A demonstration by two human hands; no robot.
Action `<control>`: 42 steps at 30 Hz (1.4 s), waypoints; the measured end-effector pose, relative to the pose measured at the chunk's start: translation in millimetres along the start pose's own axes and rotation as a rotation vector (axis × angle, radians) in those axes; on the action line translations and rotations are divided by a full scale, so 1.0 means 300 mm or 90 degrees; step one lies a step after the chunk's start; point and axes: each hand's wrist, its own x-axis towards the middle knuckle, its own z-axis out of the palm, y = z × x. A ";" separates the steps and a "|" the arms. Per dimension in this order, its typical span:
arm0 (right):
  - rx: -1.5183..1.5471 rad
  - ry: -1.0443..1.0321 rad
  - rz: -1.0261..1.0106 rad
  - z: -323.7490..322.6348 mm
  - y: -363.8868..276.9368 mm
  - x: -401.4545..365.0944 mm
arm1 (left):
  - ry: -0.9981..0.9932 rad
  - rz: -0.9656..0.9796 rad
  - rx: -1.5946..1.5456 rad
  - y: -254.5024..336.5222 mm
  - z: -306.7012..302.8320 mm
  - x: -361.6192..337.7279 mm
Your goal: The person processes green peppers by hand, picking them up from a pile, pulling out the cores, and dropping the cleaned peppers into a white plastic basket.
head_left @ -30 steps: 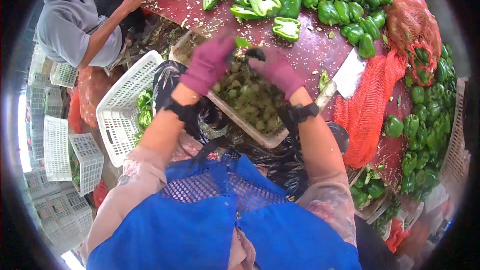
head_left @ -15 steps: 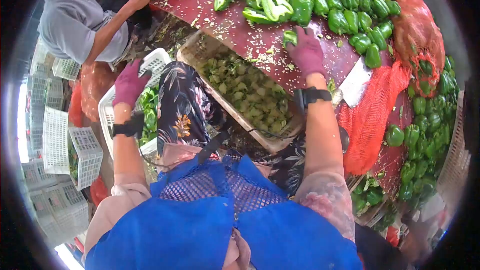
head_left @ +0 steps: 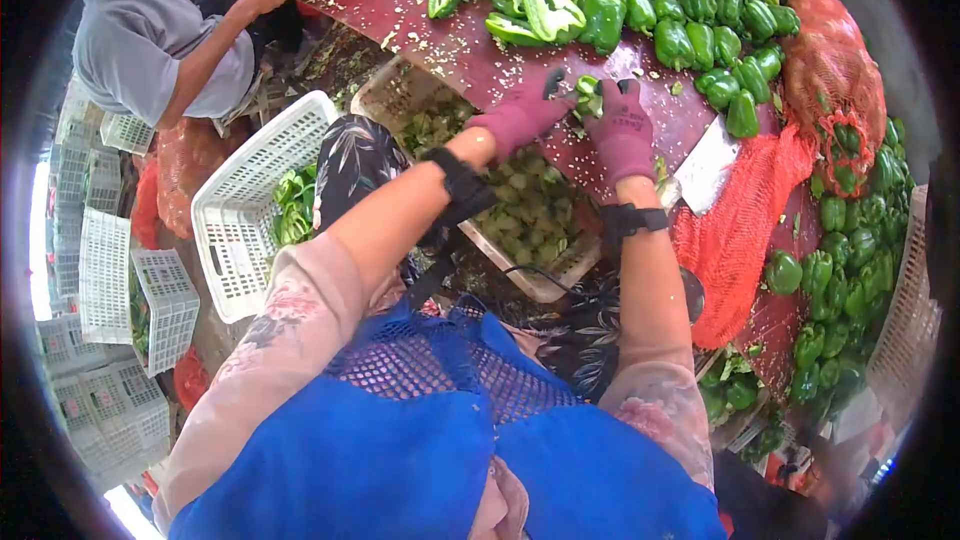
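Both hands wear purple gloves with dark fingertips and meet over the red table (head_left: 440, 30). A small piece of green pepper (head_left: 588, 95) sits between them. My right hand (head_left: 622, 130) has its fingers closed on that piece. From the left, my left hand (head_left: 525, 112) reaches to the piece's left side, its fingertips near or touching it; its grip is too small to make out. Cut pepper halves (head_left: 550, 10) lie just beyond the hands. A broad white blade (head_left: 709, 166) rests on the table to the right.
Whole green peppers (head_left: 700, 0) are heaped at the back right, beside a red net sack (head_left: 740, 240). Below the hands is a bin of pepper scraps (head_left: 535, 285). A white basket (head_left: 230, 180) holds cut peppers at left. A co-worker (head_left: 150, 40) sits at the upper left.
My left hand has moved from above the white basket rightward to the pepper piece. My right hand has shifted slightly down and right. The co-worker's hands have moved, with a pepper now showing more fully.
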 end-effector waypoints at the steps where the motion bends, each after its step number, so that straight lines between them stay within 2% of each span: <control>1: -0.002 0.009 0.003 0.003 -0.001 -0.012 | 0.000 -0.001 -0.002 -0.028 0.064 0.039; 3: 0.022 0.020 -0.001 0.022 0.026 -0.016 | -0.001 -0.002 -0.007 -0.080 0.160 0.108; 6: 0.095 0.049 -0.034 0.008 0.052 -0.038 | -0.108 -0.059 -0.247 -0.077 0.171 0.154; 7: 0.110 0.059 -0.051 0.006 0.062 -0.050 | -0.133 -0.136 -0.231 -0.063 0.170 0.149; 10: 0.142 0.068 -0.081 -0.009 0.079 -0.059 | -0.169 -0.182 -0.400 0.023 0.126 0.063; 11: 0.150 0.066 -0.086 -0.014 0.080 -0.065 | -0.185 -0.140 -0.444 0.029 0.110 0.043; 14: 0.113 0.000 -0.086 -0.012 0.053 -0.086 | -0.116 -0.048 -0.276 -0.019 0.106 0.025; 15: 0.115 -0.017 -0.100 -0.028 0.031 -0.094 | -0.094 -0.062 -0.201 -0.033 0.093 0.010; 18: 0.133 0.027 -0.155 0.002 -0.007 -0.119 | -0.036 -0.021 0.025 0.029 0.000 -0.064; 22: 0.165 0.037 -0.157 0.102 -0.027 -0.093 | -0.016 -0.115 -0.067 0.046 -0.048 -0.133; 23: 0.181 0.051 -0.140 0.120 -0.030 -0.094 | 0.020 -0.044 -0.055 -0.023 -0.020 -0.116; 24: 0.195 0.065 -0.122 0.136 -0.028 -0.095 | 0.038 -0.054 -0.088 -0.087 0.009 -0.096; 26: 0.421 0.051 -0.017 0.156 0.011 -0.067 | 0.081 -0.072 -0.153 -0.135 0.028 -0.078; 27: 0.535 0.043 0.035 0.169 0.033 -0.054 | 0.084 -0.117 -0.249 -0.142 0.014 -0.080; 29: 0.653 0.160 0.033 0.206 0.078 -0.052 | 0.077 -0.203 -0.446 -0.105 -0.027 -0.091; 32: 0.757 0.101 0.004 0.208 0.159 -0.022 | 0.063 -0.205 -0.559 -0.156 -0.035 -0.091; 33: 0.834 0.004 0.066 0.178 0.154 -0.015 | 0.074 -0.169 -0.510 -0.205 -0.047 -0.075; 34: 0.908 -0.097 0.130 0.104 0.112 -0.022 | 0.097 -0.168 -0.501 -0.172 -0.079 -0.093; 35: 0.794 -0.177 0.133 0.042 0.079 -0.048 | 0.119 -0.169 -0.493 -0.094 -0.121 -0.126; 36: 0.703 -0.217 0.073 0.011 0.038 -0.076 | 0.140 -0.168 -0.487 -0.051 -0.139 -0.144; 37: 0.610 -0.256 0.013 -0.007 -0.009 -0.102 | 0.177 -0.044 -0.302 -0.053 -0.136 -0.145; 38: 0.515 -0.294 -0.048 -0.014 -0.035 -0.119 | 0.118 0.095 -0.064 0.010 -0.151 -0.176; 39: 0.633 -0.269 -0.041 0.063 -0.020 -0.139 | 0.057 0.227 0.177 0.074 -0.175 -0.229; 40: 0.613 -0.295 -0.025 0.064 -0.023 -0.128 | -0.007 0.353 0.421 0.137 -0.205 -0.272; 41: 0.592 -0.319 -0.010 0.061 -0.020 -0.104 | 0.001 0.359 0.466 0.161 -0.233 -0.288; 42: 0.571 -0.339 0.006 0.055 -0.019 -0.087 | 0.065 0.317 0.482 0.158 -0.279 -0.280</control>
